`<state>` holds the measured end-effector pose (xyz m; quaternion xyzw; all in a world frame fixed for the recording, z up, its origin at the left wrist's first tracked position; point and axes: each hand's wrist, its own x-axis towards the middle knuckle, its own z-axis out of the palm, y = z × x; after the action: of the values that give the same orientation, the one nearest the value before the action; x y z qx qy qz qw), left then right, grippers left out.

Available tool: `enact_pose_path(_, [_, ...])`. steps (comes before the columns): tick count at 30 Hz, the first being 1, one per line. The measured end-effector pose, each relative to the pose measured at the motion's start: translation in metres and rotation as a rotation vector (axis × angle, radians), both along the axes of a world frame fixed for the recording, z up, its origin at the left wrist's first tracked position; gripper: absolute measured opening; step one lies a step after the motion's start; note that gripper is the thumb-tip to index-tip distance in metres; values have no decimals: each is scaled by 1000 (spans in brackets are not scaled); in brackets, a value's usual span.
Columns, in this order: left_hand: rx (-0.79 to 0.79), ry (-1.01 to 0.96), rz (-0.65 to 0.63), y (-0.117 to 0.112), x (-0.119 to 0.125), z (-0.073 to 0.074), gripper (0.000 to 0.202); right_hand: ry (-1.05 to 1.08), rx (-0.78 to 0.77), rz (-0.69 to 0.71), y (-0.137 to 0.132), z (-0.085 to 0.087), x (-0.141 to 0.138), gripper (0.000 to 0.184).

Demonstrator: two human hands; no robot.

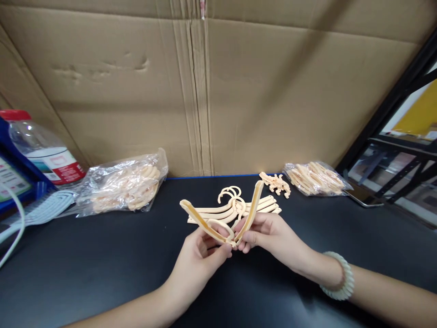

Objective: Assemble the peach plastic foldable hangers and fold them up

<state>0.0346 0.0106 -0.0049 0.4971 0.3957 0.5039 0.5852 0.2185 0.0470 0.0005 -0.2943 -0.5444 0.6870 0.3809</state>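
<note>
Both my hands hold one small peach plastic hanger (222,222) above the black table (85,264). My left hand (200,255) grips its left arm, fingers closed round it. My right hand (269,234) pinches the right arm, which points up. The hanger is folded into a V, with its hook down between my fingers. Just behind it, a small stack of the same hangers (239,207) lies flat on the table. A white bead bracelet (339,275) sits on my right wrist.
A clear bag of hangers (124,184) lies at the back left, another bag (316,177) at the back right, with a few loose small peach pieces (276,183) beside it. A water bottle (44,150) and blue crate stand far left. A cardboard wall (218,91) closes the back.
</note>
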Motion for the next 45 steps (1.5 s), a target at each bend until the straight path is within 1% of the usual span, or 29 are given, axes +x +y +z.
enact_pose_path(8, [3,-1,-58,1,1,5,14,-10,89,4,-3,2,0,16])
enact_pose_path(12, [19,64,-96,1,0,4,12,-5,116,32,-2,0,1,14])
enact_pose_path(19, [64,125,-82,1,-2,-1,9,-31,148,13,-5,1,0,10])
enact_pose_path(25, [64,110,-88,0,-2,1,6,-35,155,-40,-9,1,-3,6])
enact_pose_path(28, [64,94,-60,0,-1,2,8,-36,142,-59,-11,-1,-5,5])
enact_pose_path(33, [39,69,-26,-1,0,4,12,-71,168,-117,-14,-5,-8,8])
enact_pose_path(39, [13,36,-14,1,0,4,10,-63,187,-126,-13,-6,-6,16])
enact_pose_path(45, [3,-10,-28,0,0,2,7,-43,200,-129,-13,-6,-7,14])
